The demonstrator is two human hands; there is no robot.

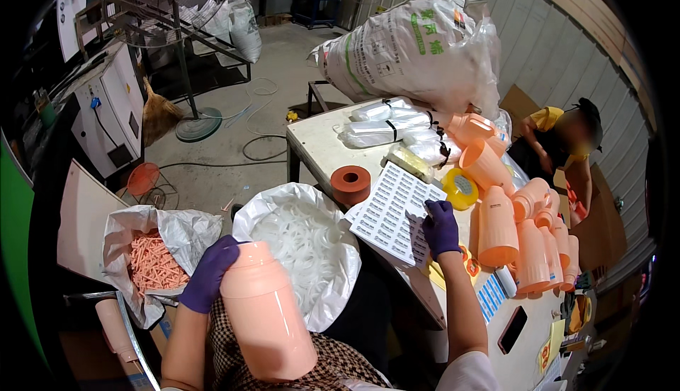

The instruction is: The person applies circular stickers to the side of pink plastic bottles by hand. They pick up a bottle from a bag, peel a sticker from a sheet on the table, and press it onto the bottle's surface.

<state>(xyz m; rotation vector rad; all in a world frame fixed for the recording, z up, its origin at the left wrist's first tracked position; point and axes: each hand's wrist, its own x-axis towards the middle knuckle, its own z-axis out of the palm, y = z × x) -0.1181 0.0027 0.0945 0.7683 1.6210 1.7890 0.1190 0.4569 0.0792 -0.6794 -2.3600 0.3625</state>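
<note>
Clearly, from the head view, the left hand (210, 272) grips a peach bottle (268, 313) while the right hand (441, 228) meets a label sheet (391, 214).
Gloved in purple, the left hand is clamped on the bottle's neck end, its body slanting down rightward from there over the lap; whether the right hand's fingertips pinch a label, I cannot tell. On the table (312, 132), a yellow tape roll (460, 203) lies just beyond the right hand, standing bottles (498, 228) to its right. Clear rings (297, 249) fill a sack right of the left hand.
</note>
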